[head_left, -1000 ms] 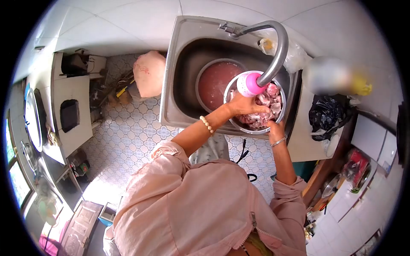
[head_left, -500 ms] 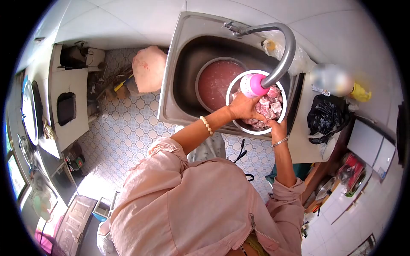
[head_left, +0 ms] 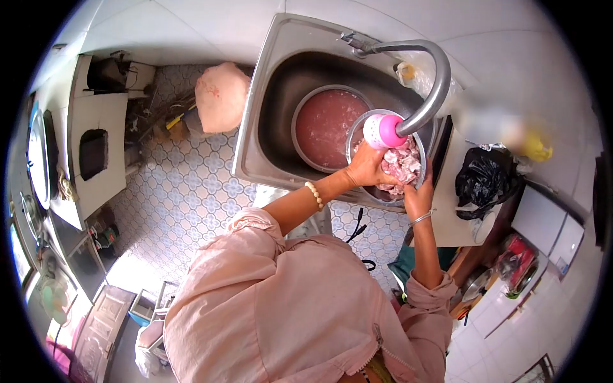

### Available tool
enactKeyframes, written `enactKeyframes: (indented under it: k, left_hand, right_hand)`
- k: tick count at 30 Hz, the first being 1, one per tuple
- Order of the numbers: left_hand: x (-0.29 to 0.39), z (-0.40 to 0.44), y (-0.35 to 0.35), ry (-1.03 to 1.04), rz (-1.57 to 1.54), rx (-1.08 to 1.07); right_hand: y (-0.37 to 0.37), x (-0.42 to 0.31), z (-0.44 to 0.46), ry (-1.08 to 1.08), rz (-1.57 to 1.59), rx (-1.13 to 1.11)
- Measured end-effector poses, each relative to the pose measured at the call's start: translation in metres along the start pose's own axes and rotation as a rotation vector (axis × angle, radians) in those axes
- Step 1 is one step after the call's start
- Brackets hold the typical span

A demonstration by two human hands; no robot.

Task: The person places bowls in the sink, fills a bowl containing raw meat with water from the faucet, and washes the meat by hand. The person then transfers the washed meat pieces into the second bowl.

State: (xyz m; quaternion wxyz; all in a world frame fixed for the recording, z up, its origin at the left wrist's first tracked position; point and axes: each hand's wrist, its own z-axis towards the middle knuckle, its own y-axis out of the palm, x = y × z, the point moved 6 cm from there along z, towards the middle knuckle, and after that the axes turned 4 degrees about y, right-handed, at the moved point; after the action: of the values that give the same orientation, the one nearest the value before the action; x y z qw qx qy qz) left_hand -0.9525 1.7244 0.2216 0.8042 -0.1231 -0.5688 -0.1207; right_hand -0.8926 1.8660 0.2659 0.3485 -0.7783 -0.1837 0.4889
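Observation:
A bowl (head_left: 350, 142) of raw meat chunks (head_left: 403, 165) is held over the near right corner of the sink, leaning a little. My left hand (head_left: 368, 165), with a beaded bracelet, reaches across the rim and grips among the meat, its thumb showing and its other fingers partly hidden. My right hand (head_left: 418, 197), wearing a bangle, is closed on the near right side of the bowl. Right above the meat hangs the pink tap head (head_left: 382, 131). Beside the bowl, a round basin (head_left: 295, 137) of cloudy pink water sits in the steel sink (head_left: 271, 96).
The curved grey tap (head_left: 442, 73) arches over the sink. On the right-hand counter (head_left: 454, 233) lies a black plastic bag (head_left: 483, 179). A pale pink, bulky thing (head_left: 221, 97) is left of the sink, above the tiled floor (head_left: 185, 185).
The bowl has tilted and its rim looks narrower and greyer. Both hands stay on the bowl and meat, with only slight shifts. The whole view has shifted a little.

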Motion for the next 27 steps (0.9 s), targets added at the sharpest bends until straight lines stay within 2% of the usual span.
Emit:
enactKeyframes:
  k: [2,4,7,11,22,27]
  left_hand:
    - [-0.003,-0.001,0.000,-0.009,-0.020,0.015]
    - [0.003,0.000,-0.001,0.119,0.172,-0.023]
    - [0.001,0.007,0.000,0.075,0.105,-0.082]
    - [0.014,0.016,-0.013,0.166,0.169,0.019]
    - [0.013,0.019,-0.017,0.112,-0.074,0.127]
    - [0.010,0.017,-0.014,0.104,-0.115,0.103]
  right_hand:
    - [-0.002,-0.008,0.000,0.000,-0.028,-0.008]
    - [-0.003,-0.014,0.001,-0.023,-0.052,-0.003]
    - [-0.005,-0.024,0.000,0.002,-0.093,0.019]
    - [-0.006,-0.032,-0.001,-0.028,-0.135,0.044]
    - [-0.009,-0.063,-0.005,-0.094,-0.197,0.072]
    - [-0.010,-0.073,-0.008,-0.093,-0.229,0.082]
